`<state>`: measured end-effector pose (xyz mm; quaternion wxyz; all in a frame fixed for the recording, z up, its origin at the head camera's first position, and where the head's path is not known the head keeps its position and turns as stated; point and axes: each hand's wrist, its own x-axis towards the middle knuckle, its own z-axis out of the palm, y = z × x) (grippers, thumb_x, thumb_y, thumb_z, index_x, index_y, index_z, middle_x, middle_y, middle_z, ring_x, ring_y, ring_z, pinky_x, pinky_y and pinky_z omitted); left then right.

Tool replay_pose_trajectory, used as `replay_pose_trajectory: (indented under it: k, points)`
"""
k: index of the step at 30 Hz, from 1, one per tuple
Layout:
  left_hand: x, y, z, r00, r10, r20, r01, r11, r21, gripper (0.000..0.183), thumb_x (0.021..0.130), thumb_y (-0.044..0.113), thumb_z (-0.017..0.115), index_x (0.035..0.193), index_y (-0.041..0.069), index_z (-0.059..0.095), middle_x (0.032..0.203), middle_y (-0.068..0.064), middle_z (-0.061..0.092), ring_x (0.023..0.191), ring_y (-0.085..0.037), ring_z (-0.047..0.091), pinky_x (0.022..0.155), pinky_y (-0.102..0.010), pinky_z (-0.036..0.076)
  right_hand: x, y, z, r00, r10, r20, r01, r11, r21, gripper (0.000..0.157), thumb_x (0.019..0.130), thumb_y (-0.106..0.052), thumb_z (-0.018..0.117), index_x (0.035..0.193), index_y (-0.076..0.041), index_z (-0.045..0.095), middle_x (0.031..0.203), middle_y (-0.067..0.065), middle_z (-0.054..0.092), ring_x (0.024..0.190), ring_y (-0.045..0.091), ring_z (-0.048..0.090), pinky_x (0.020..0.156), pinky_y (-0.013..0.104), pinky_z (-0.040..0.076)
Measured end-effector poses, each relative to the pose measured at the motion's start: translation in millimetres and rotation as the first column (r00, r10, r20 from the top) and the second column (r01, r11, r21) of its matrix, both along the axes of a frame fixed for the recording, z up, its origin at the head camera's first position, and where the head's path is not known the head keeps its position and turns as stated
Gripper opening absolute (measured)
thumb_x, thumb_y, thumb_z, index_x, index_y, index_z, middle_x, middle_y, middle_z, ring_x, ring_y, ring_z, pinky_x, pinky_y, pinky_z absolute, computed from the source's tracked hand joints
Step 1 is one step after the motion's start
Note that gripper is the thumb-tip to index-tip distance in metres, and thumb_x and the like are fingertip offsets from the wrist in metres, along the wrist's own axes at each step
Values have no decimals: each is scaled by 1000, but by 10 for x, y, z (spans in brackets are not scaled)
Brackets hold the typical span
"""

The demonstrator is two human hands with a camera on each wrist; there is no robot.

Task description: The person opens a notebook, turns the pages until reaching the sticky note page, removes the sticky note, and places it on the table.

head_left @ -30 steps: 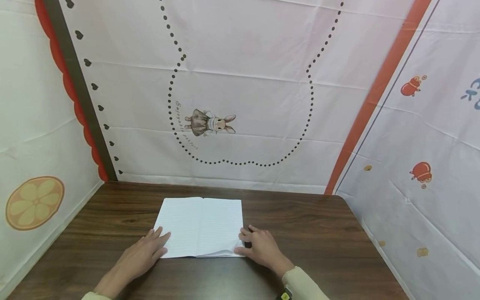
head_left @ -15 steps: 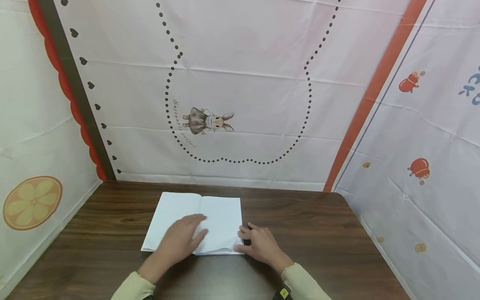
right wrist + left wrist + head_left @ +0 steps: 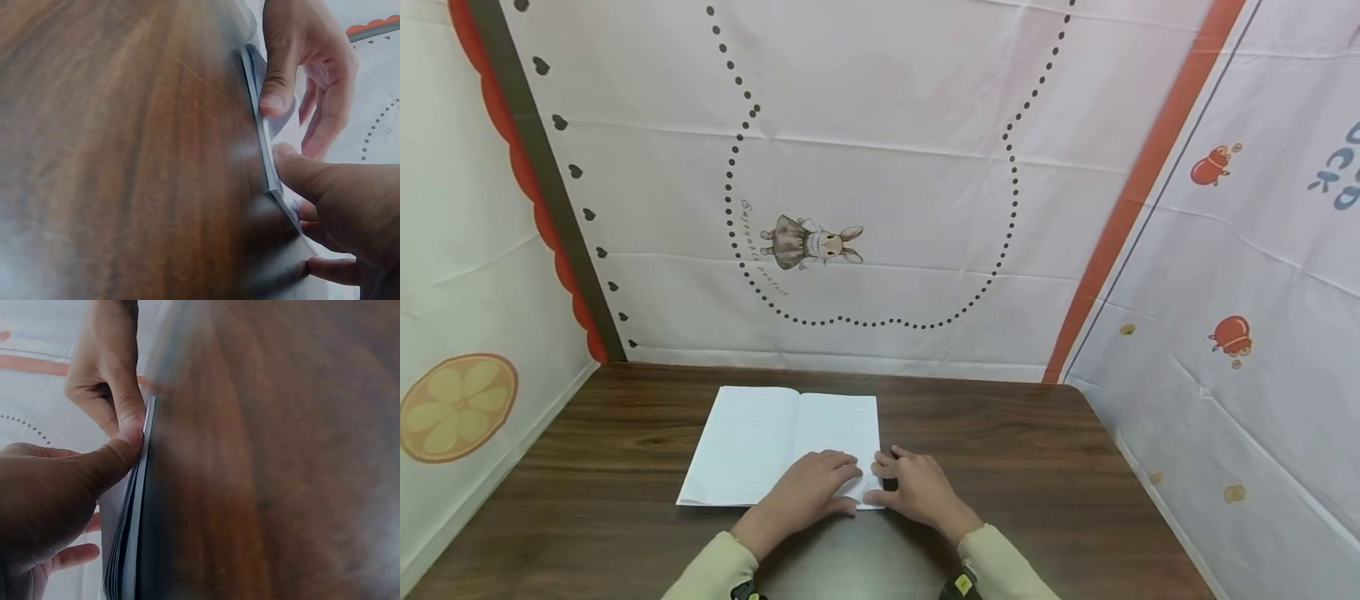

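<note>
An open notebook (image 3: 752, 442) with white lined pages lies on the brown table. My left hand (image 3: 812, 490) is over the lower part of its right page. Its thumb (image 3: 109, 462) touches the near page edge while the other fingers are spread over the paper. My right hand (image 3: 921, 492) grips the lower right corner, thumb (image 3: 300, 169) on the page and curved fingers by the side edge. The two thumbs are close together in both wrist views. Near the hands the sheets bulge slightly, and the stacked page edges (image 3: 128, 544) show in the left wrist view.
The wooden tabletop (image 3: 1015, 467) reaches around the notebook on every side. Printed white cloth (image 3: 895, 208) hangs behind the table and along both sides. Dark bands with yellow marks (image 3: 962, 583) are on both wrists, at the pale sleeves.
My left hand has moved from the notebook's left edge across the pages to the lower right, beside my right hand. The left page's near corner now extends farther left. The right hand stays at its corner.
</note>
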<state>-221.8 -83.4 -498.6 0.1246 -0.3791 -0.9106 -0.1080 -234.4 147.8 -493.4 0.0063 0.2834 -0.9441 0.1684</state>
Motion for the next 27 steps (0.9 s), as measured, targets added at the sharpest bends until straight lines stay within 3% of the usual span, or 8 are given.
replay_pose_trajectory:
  k: [6,12,17,23,27]
  points:
    - [-27,48,40,996,6,-87,-8,1000,-30,29,88,31,80,111,16,73,121,-3,71,113,-21,67,93,-40,56,1,15,36,1000,28,-8,-28,999,15,62,88,-54,74,131,-9,70,138,4,65,133,35,57,105,54,50]
    - [-48,142,-14,983,111,-146,-111,994,5,10,87,16,78,96,16,73,112,-1,74,102,-20,69,83,-37,58,-9,39,5,999,48,-17,-47,998,37,67,86,-54,75,137,-12,66,141,5,62,134,36,56,104,55,50]
    - [-33,173,-25,972,197,-130,-187,979,81,7,87,13,73,89,16,67,102,-1,74,94,-18,69,75,-36,57,-21,33,-25,999,36,-4,-36,999,30,69,85,-54,76,140,-12,64,141,7,62,134,35,56,104,57,49]
    - [-24,186,1,933,346,-97,-320,924,210,5,86,11,70,87,13,66,88,0,71,80,-17,66,66,-33,54,-24,29,-24,999,2,41,-3,999,32,72,85,-52,77,141,-9,62,143,11,61,137,34,54,106,59,46]
    - [-11,174,28,904,407,-131,-351,881,317,9,83,9,73,90,10,68,91,-3,72,80,-20,68,65,-35,56,-25,41,-14,998,6,56,-8,999,36,70,85,-52,77,139,-10,64,145,7,59,139,33,51,109,58,45]
